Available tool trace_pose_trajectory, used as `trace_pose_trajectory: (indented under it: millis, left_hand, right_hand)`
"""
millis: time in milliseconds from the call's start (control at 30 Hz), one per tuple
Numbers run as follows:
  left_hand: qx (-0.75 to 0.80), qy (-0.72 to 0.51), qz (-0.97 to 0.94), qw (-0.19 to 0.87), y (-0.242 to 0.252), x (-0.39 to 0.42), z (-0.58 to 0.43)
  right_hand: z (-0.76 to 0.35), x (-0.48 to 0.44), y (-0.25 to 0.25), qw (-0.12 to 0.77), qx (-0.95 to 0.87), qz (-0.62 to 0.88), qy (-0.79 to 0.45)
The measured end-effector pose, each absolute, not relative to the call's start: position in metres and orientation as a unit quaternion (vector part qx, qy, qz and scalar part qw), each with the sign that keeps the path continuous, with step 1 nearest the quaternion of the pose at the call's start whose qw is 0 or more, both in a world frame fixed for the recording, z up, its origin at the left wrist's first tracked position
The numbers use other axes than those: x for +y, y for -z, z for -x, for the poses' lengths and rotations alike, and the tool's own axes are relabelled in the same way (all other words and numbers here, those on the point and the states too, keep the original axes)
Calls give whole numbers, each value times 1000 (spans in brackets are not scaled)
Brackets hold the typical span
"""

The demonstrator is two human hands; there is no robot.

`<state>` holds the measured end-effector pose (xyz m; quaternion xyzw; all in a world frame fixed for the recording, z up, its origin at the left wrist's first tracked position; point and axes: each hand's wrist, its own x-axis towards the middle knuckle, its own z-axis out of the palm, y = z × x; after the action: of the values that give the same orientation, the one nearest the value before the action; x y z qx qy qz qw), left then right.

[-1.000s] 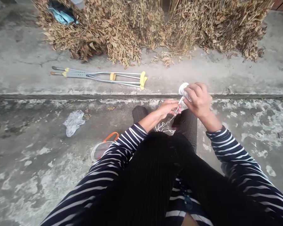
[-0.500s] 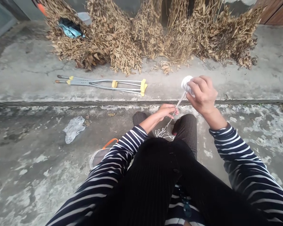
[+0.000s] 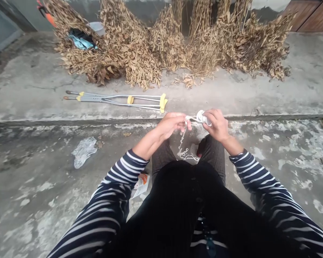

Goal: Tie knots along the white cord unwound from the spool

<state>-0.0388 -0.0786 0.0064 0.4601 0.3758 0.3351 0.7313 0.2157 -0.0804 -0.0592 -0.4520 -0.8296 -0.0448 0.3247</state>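
Observation:
My right hand grips a small white spool of cord, held level in front of my knees. My left hand is closed in a pinch on the white cord just left of the spool. From that pinch the cord hangs down to a loose tangle lying between my legs on the concrete. Both sleeves are dark with white stripes. My dark-trousered legs stretch out below the hands.
Two metal crutches with yellow pads lie on the raised concrete step. Heaps of dry brown leafy stalks line the back. A clear plastic bag lies left, and an orange-and-white packet sits by my left elbow.
My right hand has lowered the spool and brought it close to my left hand. My left hand rose and shifted left, pulling the cord up. The view tilted slightly.

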Motion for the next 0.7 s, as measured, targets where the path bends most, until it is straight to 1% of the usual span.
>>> trace_pose_trajectory:
  millis: [100,200,300,433,567,700]
  left_hand:
    - [380,-373,-440,723,-13,-55,26]
    - [424,-384,-400,716,-4,-31,15]
    - [468,-362,-366,718,12,-15,9]
    - [479,-331,-372,722,32,-5,7]
    - [493,-278,-415,712,48,3,10]
    - [504,-159,-498,688,71,15,12]
  right_hand:
    - [-197,-91,69,369,-809,455,-42]
    - [-188,-102,70,399,-776,467,-143]
    - [-188,-110,66,405,-748,473,-228]
    - [-191,-115,60,402,-723,464,-317]
    - [-188,-116,53,397,-698,452,-388]
    - [-183,-119,52,394,-655,465,-447]
